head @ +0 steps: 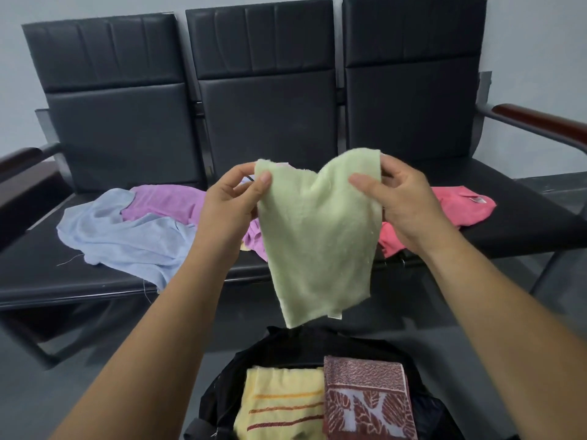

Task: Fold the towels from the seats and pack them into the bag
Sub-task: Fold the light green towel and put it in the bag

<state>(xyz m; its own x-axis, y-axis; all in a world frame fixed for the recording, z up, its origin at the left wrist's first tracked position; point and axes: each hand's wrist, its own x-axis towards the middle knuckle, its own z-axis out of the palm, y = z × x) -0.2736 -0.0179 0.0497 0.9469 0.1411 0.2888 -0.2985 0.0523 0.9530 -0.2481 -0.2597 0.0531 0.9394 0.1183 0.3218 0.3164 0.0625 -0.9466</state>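
A green towel (317,233) hangs in the air at the centre of the view, held up in front of a row of three black seats (521,230). The left hand (235,198) pinches its upper corner at 10 o'clock, thumb on the near face and fingers curled behind the cloth. The right hand (403,201) pinches the opposite upper corner at 2 o'clock in the same way. The top edge sags into a dip between the two grips, and the lower end tapers down toward 6 o'clock, hanging free just above the bag (286,347).

On the seats, a blue towel (127,236) lies crumpled at 9 o'clock, overlapping a purple towel (168,203) just behind it. A pink towel (457,208) lies at 3 o'clock, partly hidden by the right hand and wrist.

The black bag sits open at 6 o'clock. Inside it, a folded yellow striped towel (279,401) lies on the 7 o'clock side, touching a folded brown patterned towel (365,398) on the 5 o'clock side.
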